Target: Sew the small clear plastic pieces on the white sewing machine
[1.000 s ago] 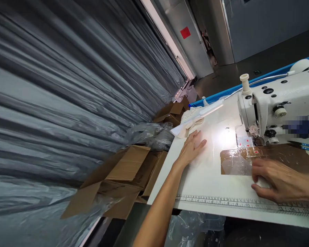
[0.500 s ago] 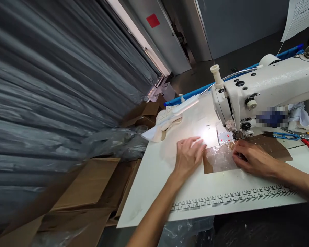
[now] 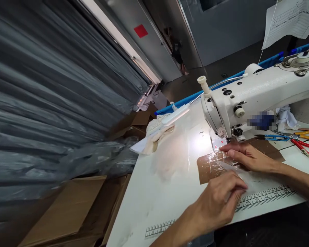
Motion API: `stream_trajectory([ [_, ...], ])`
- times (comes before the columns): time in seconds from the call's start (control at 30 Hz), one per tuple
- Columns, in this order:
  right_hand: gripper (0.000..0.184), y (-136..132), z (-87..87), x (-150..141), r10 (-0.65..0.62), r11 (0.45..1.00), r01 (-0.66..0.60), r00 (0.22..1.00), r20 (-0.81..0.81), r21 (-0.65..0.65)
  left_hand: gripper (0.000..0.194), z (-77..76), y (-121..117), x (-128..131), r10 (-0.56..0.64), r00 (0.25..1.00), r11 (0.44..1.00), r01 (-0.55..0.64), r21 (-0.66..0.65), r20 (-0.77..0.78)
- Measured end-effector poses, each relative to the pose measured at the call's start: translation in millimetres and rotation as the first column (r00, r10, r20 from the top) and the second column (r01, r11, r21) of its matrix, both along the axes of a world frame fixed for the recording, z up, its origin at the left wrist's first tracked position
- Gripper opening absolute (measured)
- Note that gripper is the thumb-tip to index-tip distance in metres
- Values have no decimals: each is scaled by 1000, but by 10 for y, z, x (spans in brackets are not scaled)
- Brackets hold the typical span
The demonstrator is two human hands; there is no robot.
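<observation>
My left hand hovers over the white sewing table, fingers pinched on the near edge of a clear film piece. The film lies over a brown patch set into the tabletop. My right hand rests flat on the film and patch, fingertips pointing at the presser foot of the white sewing machine. Small red marks show on the film just under the needle. A printed ruler runs along the table's front edge, beneath my left fingers.
A lit gooseneck lamp and a bundle of cream cloth sit at the table's far left. Blue snips and red-handled pliers lie right of the machine. Cardboard boxes and grey plastic sheeting fill the left side.
My left hand pulled back from the lit area toward the front edge and pinched the film. My right hand shifted forward to the presser foot. The view swung right.
</observation>
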State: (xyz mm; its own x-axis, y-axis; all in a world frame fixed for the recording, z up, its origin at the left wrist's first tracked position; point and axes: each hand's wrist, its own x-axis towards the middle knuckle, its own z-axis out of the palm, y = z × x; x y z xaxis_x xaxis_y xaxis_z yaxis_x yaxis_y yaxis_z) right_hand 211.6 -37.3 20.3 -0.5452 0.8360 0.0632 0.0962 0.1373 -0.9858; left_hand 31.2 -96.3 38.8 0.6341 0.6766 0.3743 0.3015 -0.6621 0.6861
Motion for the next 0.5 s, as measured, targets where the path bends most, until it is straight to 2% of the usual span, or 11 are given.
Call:
stream_trajectory([
  [0.03, 59, -9, 21, 13, 79, 994, -86, 992, -98, -68, 11, 47, -45, 32, 18, 999, 984, -10, -176, 47],
  [0.07, 64, -19, 45, 25, 163, 974, -188, 968, -191, -125, 14, 89, -68, 40, 78, 994, 942, -49, -331, 76],
  [0.13, 64, -45, 100, 36, 321, 902, -387, 898, -300, -194, 27, 151, -43, -18, 229, 971, 817, -156, -555, 65],
  [0.17, 60, -59, 126, 34, 381, 864, -453, 873, -303, -218, 34, 167, -2, -76, 297, 955, 760, -218, -612, 28],
  [0.23, 47, -82, 156, 15, 441, 831, -486, 872, -212, -272, 45, 161, 111, -221, 394, 916, 690, -347, -635, -73],
  [0.3, 37, -85, 141, -14, 399, 862, -395, 915, -54, -318, 48, 100, 225, -375, 490, 859, 663, -477, -577, -148],
  [0.37, 38, -62, 84, -39, 255, 938, -209, 956, 144, -277, 44, -6, 315, -514, 562, 804, 673, -580, -458, -194],
  [0.43, 46, -19, 11, -47, 42, 991, 0, 947, 320, -131, 35, -130, 387, -632, 602, 762, 728, -647, -227, -240],
  [0.5, 42, 27, -47, -37, -159, 987, 157, 883, 442, 42, 28, -230, 457, -722, 633, 708, 763, -639, 100, -312],
])
